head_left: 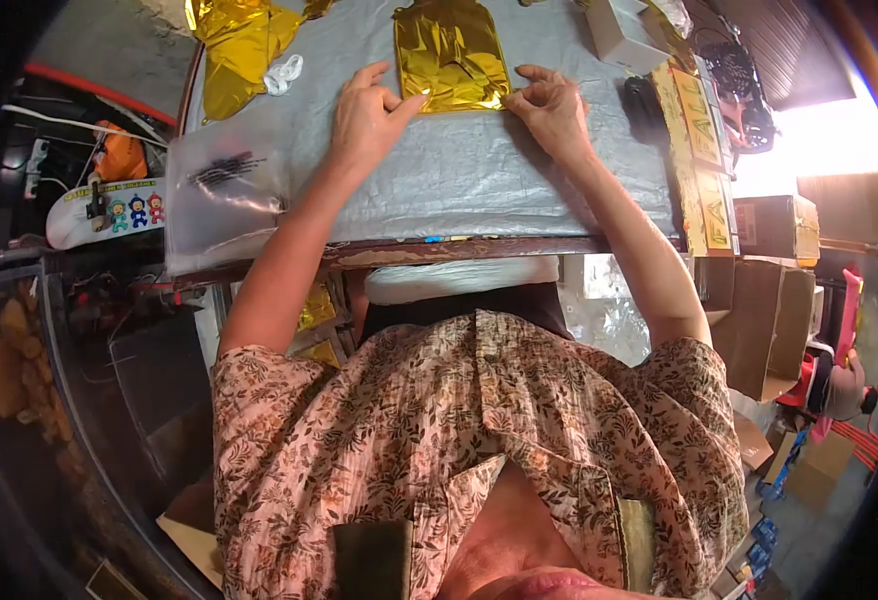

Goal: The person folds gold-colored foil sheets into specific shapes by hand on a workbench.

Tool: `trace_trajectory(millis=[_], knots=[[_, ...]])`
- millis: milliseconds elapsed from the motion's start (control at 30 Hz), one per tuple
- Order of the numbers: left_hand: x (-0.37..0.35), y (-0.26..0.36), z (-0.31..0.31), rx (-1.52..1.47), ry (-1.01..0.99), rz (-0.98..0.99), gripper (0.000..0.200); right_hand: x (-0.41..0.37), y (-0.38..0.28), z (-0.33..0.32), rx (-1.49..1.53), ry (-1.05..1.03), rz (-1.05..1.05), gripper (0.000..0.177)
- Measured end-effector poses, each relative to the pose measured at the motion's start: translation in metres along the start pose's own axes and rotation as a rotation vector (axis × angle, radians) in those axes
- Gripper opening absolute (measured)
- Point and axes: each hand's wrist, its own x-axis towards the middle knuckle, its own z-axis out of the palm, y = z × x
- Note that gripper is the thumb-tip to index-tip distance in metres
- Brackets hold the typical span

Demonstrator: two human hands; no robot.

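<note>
A shiny gold foil piece (pixel 452 60), laid flat in a rough rectangle, rests on the grey-covered table between my hands. My left hand (pixel 364 118) is at its near left corner, the thumb and a finger closed on the foil edge. At the near right corner, my right hand (pixel 551 108) pinches the edge between thumb and forefinger, its other fingers curled. The foil's far end runs up to the top edge of the view.
More crumpled gold foil (pixel 239 50) lies at the left with a small white item (pixel 283 74) beside it. A clear plastic bag (pixel 224 195) hangs over the near left corner. On the right stand a white box (pixel 627 35) and a yellow printed carton (pixel 701 160). Cardboard boxes (pixel 769 325) are beyond.
</note>
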Motion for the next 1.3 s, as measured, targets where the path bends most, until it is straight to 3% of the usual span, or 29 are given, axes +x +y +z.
trace_trajectory(millis=[267, 367, 467, 533, 567, 633, 867, 933, 1067, 1233, 1300], knots=[[-0.003, 0.004, -0.004, 0.034, -0.010, -0.028, 0.040, -0.002, 0.000, 0.004, -0.099, -0.001, 0.012, 0.021], [0.005, 0.004, -0.012, 0.056, -0.099, 0.016, 0.034, -0.001, -0.003, 0.003, -0.014, -0.011, 0.039, 0.027], [0.025, 0.004, -0.012, 0.117, -0.012, 0.059, 0.033, 0.001, -0.003, 0.000, -0.040, -0.032, 0.018, 0.035], [0.040, 0.007, -0.006, 0.140, 0.031, 0.325, 0.047, 0.002, -0.004, 0.000, -0.043, -0.053, 0.015, 0.041], [0.046, 0.007, 0.002, 0.137, 0.029, 0.325, 0.047, 0.001, -0.003, 0.000, -0.044, -0.053, 0.018, 0.041], [0.058, 0.008, 0.017, 0.313, -0.145, 0.483, 0.050, 0.001, -0.003, 0.000, -0.049, -0.057, 0.020, 0.041], [0.069, -0.012, 0.045, 0.383, -0.306, 0.463, 0.055, 0.000, -0.001, 0.000, -0.039, -0.031, -0.013, 0.039], [0.066, -0.013, 0.043, 0.371, -0.302, 0.478, 0.055, 0.003, 0.000, 0.001, -0.046, -0.005, -0.017, 0.024], [0.063, -0.011, 0.040, 0.352, -0.340, 0.450, 0.054, 0.006, -0.002, 0.004, -0.029, 0.006, -0.028, 0.024], [0.063, -0.012, 0.040, 0.427, -0.318, 0.466, 0.054, 0.013, -0.012, 0.003, -0.371, 0.096, -0.165, 0.025], [0.062, -0.011, 0.040, 0.415, -0.319, 0.460, 0.054, 0.020, -0.006, 0.006, -0.329, 0.076, -0.170, 0.029]])
